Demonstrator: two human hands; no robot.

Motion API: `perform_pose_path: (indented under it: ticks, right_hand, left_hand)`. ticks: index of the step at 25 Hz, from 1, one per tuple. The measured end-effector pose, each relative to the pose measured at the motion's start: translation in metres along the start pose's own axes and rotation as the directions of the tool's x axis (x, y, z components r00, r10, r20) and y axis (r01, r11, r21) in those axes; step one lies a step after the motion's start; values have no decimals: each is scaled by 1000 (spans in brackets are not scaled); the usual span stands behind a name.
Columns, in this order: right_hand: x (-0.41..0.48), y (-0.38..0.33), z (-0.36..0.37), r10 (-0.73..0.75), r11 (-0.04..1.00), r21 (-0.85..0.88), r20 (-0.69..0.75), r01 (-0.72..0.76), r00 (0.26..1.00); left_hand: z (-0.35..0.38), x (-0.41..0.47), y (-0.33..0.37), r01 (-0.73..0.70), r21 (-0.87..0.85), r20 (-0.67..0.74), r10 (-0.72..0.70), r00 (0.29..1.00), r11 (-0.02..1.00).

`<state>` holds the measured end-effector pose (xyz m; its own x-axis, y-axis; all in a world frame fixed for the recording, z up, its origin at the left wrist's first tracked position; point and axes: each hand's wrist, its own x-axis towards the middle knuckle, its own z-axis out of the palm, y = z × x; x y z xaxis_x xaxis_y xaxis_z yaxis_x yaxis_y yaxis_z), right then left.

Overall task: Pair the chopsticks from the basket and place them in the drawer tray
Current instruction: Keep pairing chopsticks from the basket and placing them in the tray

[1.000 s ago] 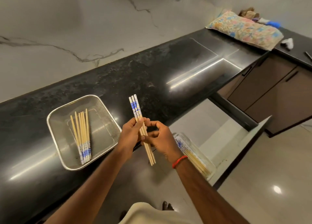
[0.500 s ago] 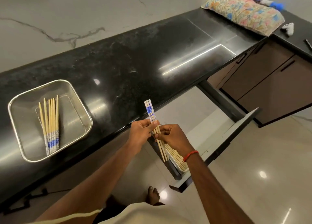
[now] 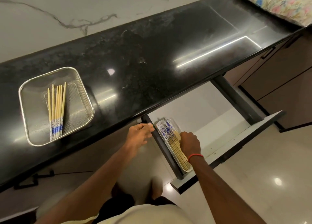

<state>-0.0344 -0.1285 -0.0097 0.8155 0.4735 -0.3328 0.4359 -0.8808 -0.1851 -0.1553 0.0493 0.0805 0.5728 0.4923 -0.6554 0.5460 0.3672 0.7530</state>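
My left grip point(image 3: 140, 136) hangs spread; my right grip point(image 3: 189, 142) covers chopsticks point(image 3: 170, 136) in the tray point(image 3: 157, 123) beneath, hold I cannot tell.

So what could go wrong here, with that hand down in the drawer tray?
The tray looks narrow and already crowded with chopsticks, so the right hand might knock pairs askew. The tray lies against the side of the drawer; a stick slipping over its rim could fall beside it. The basket holds more, so room may run short.
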Motion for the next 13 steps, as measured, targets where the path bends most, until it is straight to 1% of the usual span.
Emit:
perform_pose_path:
  ticks: [2,5,10,13]
  right_hand:
    - [3,-1,7,-57,993,-100,13,58,998]
    - [8,-4,12,-113,973,-192,76,126,991]
    - [13,-3,24,-153,943,-275,133,185,979]
    - [12,1,32,-166,936,-289,137,200,976]
  left_hand:
    - [-6,1,-4,3,8,-8,-3,1000,1000]
    - [-10,1,-10,20,10,-28,-20,999,1000]
    - [-8,-1,-14,25,19,-18,-25,1000,1000]
    - [-7,-1,-16,37,18,-20,-37,999,999]
